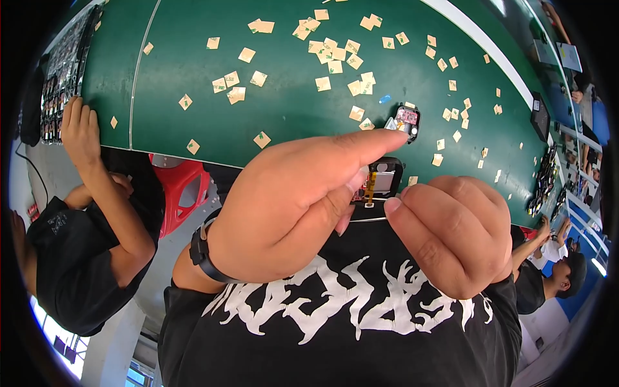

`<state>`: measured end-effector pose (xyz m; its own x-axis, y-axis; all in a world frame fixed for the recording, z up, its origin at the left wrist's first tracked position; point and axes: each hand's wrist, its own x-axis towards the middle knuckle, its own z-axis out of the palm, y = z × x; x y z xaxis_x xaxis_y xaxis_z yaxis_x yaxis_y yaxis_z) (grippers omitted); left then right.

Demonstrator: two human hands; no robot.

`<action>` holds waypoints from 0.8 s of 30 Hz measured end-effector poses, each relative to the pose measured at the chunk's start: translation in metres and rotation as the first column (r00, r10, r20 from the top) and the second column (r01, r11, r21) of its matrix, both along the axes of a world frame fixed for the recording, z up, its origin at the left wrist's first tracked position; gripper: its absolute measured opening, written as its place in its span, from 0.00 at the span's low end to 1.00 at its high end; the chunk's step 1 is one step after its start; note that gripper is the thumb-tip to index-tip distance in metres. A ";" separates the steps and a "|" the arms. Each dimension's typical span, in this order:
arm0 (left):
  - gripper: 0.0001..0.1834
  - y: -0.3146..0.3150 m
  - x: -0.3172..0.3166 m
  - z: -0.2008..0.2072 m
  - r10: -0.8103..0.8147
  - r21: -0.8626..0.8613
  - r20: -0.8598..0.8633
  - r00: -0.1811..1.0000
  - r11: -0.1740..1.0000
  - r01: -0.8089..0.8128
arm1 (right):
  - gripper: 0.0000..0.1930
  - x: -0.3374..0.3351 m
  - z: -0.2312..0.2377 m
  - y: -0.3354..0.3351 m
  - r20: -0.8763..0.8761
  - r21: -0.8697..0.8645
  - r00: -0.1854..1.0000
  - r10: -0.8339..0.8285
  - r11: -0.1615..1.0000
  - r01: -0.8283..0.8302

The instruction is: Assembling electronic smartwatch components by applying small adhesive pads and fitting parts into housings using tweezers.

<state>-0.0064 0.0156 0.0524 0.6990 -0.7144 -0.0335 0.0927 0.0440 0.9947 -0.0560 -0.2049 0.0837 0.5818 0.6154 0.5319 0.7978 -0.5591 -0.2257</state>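
Note:
My left hand (284,200) grips an opened smartwatch body (385,177) at the table's near edge. Its thumb is bent at the watch's left side, and the index finger stretches out above it. A red circuit board and an orange ribbon cable show inside the black frame. Close to the watch's lower right corner, my right hand (454,232) has thumb and index finger pinched together; whatever lies between them is too small or hidden to make out. Just beyond my left fingertip, a second opened watch case (407,116) with a red board lies on the green table (193,71).
Many small beige adhesive squares (335,55) are scattered over the table, with a blue scrap (385,99) among them. Black trays of parts (61,84) stand far left, dark watch parts (547,180) far right. People sit on both sides; a red stool (180,193) is at left.

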 end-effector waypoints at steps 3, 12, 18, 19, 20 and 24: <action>0.20 0.000 0.000 -0.002 -0.020 0.000 0.008 1.000 1.000 0.020 | 0.18 -0.003 0.003 -0.001 -0.045 -0.042 0.999 0.003 0.999 -0.005; 0.19 0.001 0.004 -0.009 -0.045 0.069 0.051 0.998 0.997 0.042 | 0.20 -0.006 0.004 -0.002 -0.150 -0.127 0.989 0.009 0.991 -0.028; 0.21 0.003 0.010 -0.005 -0.013 0.141 0.039 0.999 0.990 0.007 | 0.17 0.002 0.006 0.000 -0.348 -0.108 0.931 -0.111 0.991 0.078; 0.21 0.004 0.010 -0.004 -0.011 0.144 0.040 0.999 0.990 0.005 | 0.17 0.002 0.006 -0.002 -0.348 -0.104 0.931 -0.108 0.992 0.076; 0.21 0.005 0.009 -0.003 0.005 0.166 0.020 1.000 0.986 -0.008 | 0.16 0.000 0.005 -0.007 -0.368 -0.081 0.918 -0.146 0.989 0.125; 0.22 0.014 0.012 -0.008 0.041 0.187 -0.004 0.999 0.982 -0.040 | 0.14 -0.007 0.010 -0.017 -0.510 -0.003 0.812 -0.285 0.944 0.330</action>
<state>0.0054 0.0299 0.0445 0.7265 -0.6661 -0.1690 0.1022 -0.1384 0.9851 -0.0633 -0.2218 0.0934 0.9314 0.3271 0.1595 0.3546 -0.7176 -0.5994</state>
